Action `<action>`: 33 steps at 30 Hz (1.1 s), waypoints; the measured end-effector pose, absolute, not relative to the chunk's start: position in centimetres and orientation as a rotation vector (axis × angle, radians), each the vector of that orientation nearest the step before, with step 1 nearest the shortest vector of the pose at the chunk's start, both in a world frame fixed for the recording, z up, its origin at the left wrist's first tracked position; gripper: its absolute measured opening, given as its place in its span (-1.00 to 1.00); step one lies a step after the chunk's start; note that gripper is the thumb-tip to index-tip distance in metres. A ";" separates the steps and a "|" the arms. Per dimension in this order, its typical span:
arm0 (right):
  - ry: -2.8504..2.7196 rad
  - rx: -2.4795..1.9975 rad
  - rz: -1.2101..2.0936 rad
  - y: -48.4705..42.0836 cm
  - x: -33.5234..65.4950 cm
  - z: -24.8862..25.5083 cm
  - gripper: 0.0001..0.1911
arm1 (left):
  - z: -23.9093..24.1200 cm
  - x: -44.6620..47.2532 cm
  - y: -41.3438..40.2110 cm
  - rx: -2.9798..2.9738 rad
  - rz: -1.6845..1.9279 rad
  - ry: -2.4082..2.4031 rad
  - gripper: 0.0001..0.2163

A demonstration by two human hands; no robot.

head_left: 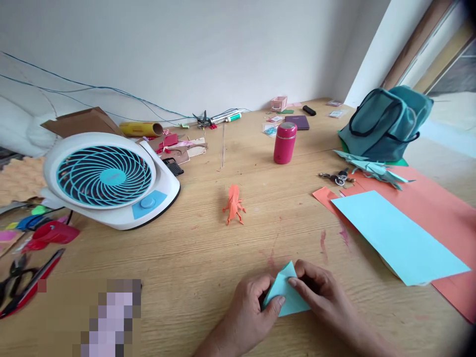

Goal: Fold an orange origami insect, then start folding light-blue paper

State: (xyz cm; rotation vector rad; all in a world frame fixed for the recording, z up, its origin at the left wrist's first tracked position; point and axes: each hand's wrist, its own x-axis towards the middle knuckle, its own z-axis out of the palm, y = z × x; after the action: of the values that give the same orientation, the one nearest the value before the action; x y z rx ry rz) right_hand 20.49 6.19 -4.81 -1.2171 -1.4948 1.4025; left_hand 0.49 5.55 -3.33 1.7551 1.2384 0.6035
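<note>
A small folded piece of light blue paper (293, 301) is held between both hands, low in the view. My left hand (256, 310) pinches its left edge, thumb on top and fingers behind. At the upper right edge, my right hand (323, 290) grips the same paper, its thumb pressed on the face near a fold. One corner of the paper points up between the hands. Beyond them an orange origami insect (234, 204) stands on the table. Flat to the right lies a light blue sheet (397, 235), partly over orange paper (449, 213).
A white fan (111, 178) stands at the left, above red-handled scissors and a cutter. A pink flask (285, 144) is upright farther back. Keys (336, 177), a light blue origami figure (375, 167) and a teal bag (386, 121) are at the right.
</note>
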 end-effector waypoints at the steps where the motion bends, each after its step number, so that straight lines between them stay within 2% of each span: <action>1: -1.447 -1.222 1.394 6.2 20.6 -5.1 -0.60 | -3.4 0.5 5.5 1.752 0.602 1.239 -0.87; 7: -1.379 -1.219 1.348 6.6 21.1 -5.4 -0.64 | -3.7 1.1 5.8 1.697 0.663 1.253 -0.76; 11: -1.314 -1.291 1.318 7.0 21.6 -5.2 -0.60 | -3.8 2.0 6.3 1.689 0.643 1.278 -0.71; 16: -1.138 -1.407 1.331 7.1 22.1 -5.3 -0.53 | -4.2 2.7 6.6 1.733 0.651 1.285 -0.70; 25: -0.855 -1.493 1.220 6.8 21.2 -4.5 -0.51 | -4.3 2.8 6.8 1.758 0.672 1.179 -0.68; 30: -0.785 -1.454 1.234 6.8 20.8 -4.0 -0.53 | -4.1 2.4 6.2 1.704 0.693 1.120 -0.60; 33: -0.757 -1.428 1.245 6.7 20.9 -4.2 -0.55 | -3.8 1.4 6.2 1.593 0.802 1.075 -0.60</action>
State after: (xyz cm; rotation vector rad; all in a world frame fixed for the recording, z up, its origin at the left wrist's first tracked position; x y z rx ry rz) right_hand 20.95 6.75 -4.19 -1.4279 -0.7568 1.2446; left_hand 1.38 6.24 -3.79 1.5934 1.0750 0.8023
